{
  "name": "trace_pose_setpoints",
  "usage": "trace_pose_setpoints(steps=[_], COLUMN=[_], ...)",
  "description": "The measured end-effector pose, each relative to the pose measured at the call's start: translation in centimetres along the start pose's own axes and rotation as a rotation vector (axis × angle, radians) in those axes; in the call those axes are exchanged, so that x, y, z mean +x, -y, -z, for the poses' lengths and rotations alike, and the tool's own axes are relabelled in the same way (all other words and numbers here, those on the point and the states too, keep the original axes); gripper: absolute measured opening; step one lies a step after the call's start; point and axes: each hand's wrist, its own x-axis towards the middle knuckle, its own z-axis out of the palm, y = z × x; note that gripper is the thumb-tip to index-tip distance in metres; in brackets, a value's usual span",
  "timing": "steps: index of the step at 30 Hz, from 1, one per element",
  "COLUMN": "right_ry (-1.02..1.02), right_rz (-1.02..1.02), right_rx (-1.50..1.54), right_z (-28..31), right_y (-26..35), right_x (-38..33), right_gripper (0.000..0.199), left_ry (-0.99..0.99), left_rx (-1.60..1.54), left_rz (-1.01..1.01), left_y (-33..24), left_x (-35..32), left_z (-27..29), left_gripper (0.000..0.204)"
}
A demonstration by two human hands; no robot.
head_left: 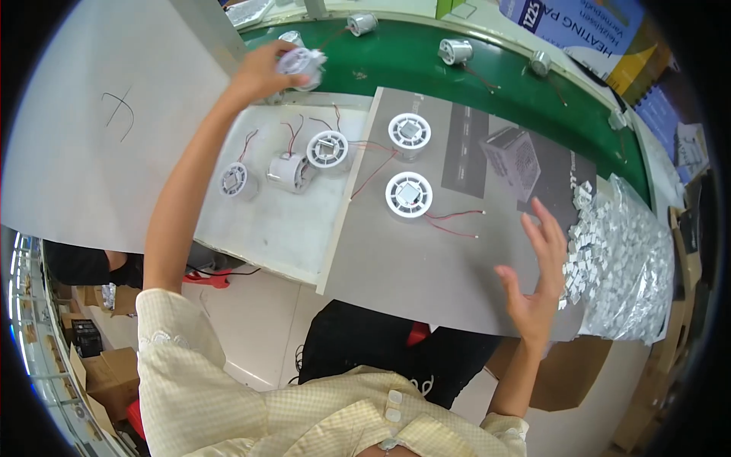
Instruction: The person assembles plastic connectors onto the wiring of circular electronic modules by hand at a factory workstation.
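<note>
Up at the far left, my left hand (263, 72) grips a white cylindrical part (303, 67) between thumb and fingers, over the green belt. Motion blurs that part slightly. My right hand (537, 274) is held with fingers spread and nothing in it, above the grey board (426, 266), beside a heap of small white pieces (586, 251). Two white spoked round parts (409, 195) with square grey centres stand on the board, thin red wires trailing from them. Several similar parts (329, 150) with wires are on the white tabletop (282, 228); one of these lies on its side (288, 173).
Along the back curves a green belt (403, 57), carrying several silvery cylindrical parts (457, 52) with wires. A clear plastic bag (636, 259) holds more small white pieces at the right. A large white panel (76, 114) stands at the left. Cardboard boxes (114, 377) sit below it.
</note>
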Motion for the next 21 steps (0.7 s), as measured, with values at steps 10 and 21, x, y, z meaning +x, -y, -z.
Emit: trace_pose_setpoints(steps=[10, 21], right_ry=[0.135, 0.128], right_rz=[-0.130, -0.280], right_rx=[-0.029, -0.052], right_z=[0.0, 0.2], right_y=[-2.1, -4.6], right_x=[-1.3, -2.3], right_gripper=[0.051, 0.044], left_ry=[0.158, 0.331], left_rx=[0.262, 0.667], left_rz=[0.047, 0.501], left_y=[3.4, 13.5], left_x=[12.4, 19.7], left_z=[-4.1, -9.6], left_gripper=[0.079, 0.080])
